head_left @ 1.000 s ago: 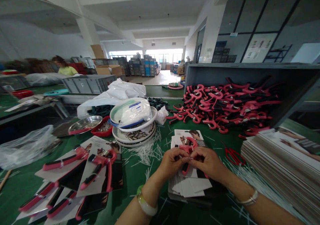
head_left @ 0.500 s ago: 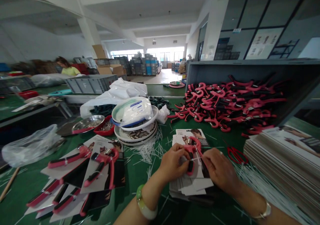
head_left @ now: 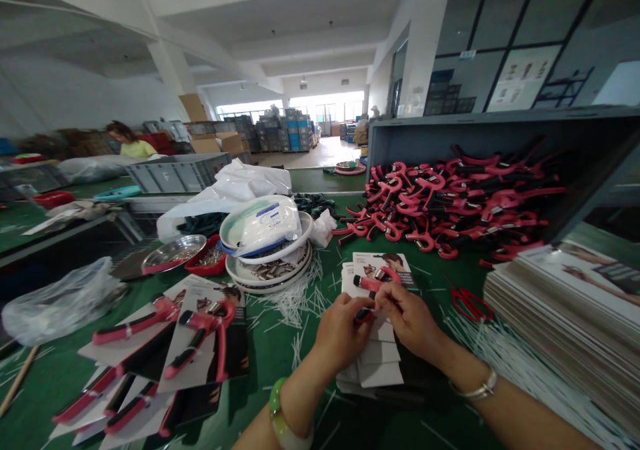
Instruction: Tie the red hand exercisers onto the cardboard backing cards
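Pink-and-black pliers (head_left: 369, 283) lie on a printed backing card (head_left: 406, 278), on top of a card stack in front of me. My left hand (head_left: 344, 329) is closed around the handle of the pliers. The fingers of my right hand (head_left: 413, 320) are pinched at the handle, touching my left fingertips. The thin white cable tie between them is mostly hidden by the fingers. To my left, several carded pliers (head_left: 203, 333) lie overlapped, with white ties around their handles.
A tipped grey crate (head_left: 377, 140) spills pink pliers (head_left: 425, 203) at the back right. Red scissors (head_left: 471, 305), loose white cable ties (head_left: 520, 363) and a tall card stack (head_left: 565, 323) lie right. Stacked bowls (head_left: 267, 273) and a red tray (head_left: 207, 260) stand left. A person (head_left: 131, 142) works far left.
My right hand has moved left, in from the card's right side to meet my left hand. The white tie that stretched between the hands is now mostly covered.
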Tool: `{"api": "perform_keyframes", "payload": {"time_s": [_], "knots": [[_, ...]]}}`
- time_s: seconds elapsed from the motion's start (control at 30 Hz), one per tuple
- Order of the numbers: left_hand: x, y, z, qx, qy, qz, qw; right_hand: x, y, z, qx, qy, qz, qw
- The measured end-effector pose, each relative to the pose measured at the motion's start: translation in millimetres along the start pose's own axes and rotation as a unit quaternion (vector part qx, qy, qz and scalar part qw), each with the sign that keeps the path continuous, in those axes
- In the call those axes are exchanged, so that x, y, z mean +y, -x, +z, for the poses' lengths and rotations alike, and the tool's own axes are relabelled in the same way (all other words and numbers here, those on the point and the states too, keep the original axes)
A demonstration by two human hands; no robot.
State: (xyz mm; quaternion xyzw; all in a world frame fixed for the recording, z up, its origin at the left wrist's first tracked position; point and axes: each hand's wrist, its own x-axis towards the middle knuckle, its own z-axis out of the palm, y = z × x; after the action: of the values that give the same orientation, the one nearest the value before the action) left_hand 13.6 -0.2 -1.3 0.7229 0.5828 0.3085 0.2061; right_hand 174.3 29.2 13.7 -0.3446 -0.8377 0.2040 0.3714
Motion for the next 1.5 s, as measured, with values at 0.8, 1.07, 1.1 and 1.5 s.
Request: {"api": "perform_keyframes", "payload": {"time_s": [0.8, 1.07, 1.1, 1.5], "knots": [[-11, -14, -4.2, -0.007, 0.062, 0.075, 0.995, -5, -2, -13, -0.174, 0.329, -0.018, 0.928], [3, -10, -7.8, -0.016, -0.057, 0.041, 0.997, 4, 6, -21, -0.226, 0.344, -0.134, 0.902], [4, -10, -7.8, -0.013, -0.056, 0.038, 0.998, 5, 8, -22, -0.226, 0.343, -0.137, 0.902], [2, 0, 7.0, 0.025, -0.024, 0.081, 0.996, 60, 17, -70, -0.102, 0.274, 0.246, 0.924]]}}
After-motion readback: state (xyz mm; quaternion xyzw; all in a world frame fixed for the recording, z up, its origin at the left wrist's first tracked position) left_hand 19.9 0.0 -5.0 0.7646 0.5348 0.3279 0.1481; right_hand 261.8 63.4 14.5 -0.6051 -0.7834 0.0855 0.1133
